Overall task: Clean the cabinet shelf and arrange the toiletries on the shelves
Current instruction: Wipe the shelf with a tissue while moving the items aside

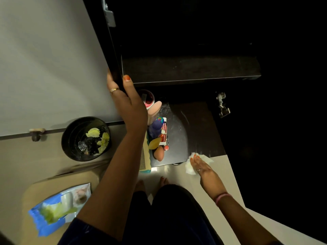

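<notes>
Pale floor tiles [178,175] filled the lower frame, with a dark open cabinet [194,32] across the upper right and its white door [49,59] swung out over the upper left. Upper shelf [191,69] sat as a dark slab at centre frame; below it the lower shelf [198,131] showed pale smears on its dark surface.

Left hand [127,101] reached up at centre frame, thumb and fingers clamped on the door's edge, a ring on one finger. Right hand [200,165], right of centre, lay with straight fingers pressing a white wipe [190,167] against the shelf's front right corner; nothing curled around it.

Black bin [85,138] stood left of centre on the floor, holding yellow and dark scraps. Blue wipes packet [53,209] lay at lower left on a tan surface, blurred.

Toiletries clustered along the left side of the lower shelf: a red-lidded jar [149,99] at the back, a pink bottle [155,107], a purple bottle [155,128], a red-and-white tube [164,133], a yellow item [154,143], a brown beauty sponge [159,152] at the front. Beige comb [145,156] lay along the shelf's left edge, overhanging the front.

Metal hinge [222,105] hung at right of centre.
</notes>
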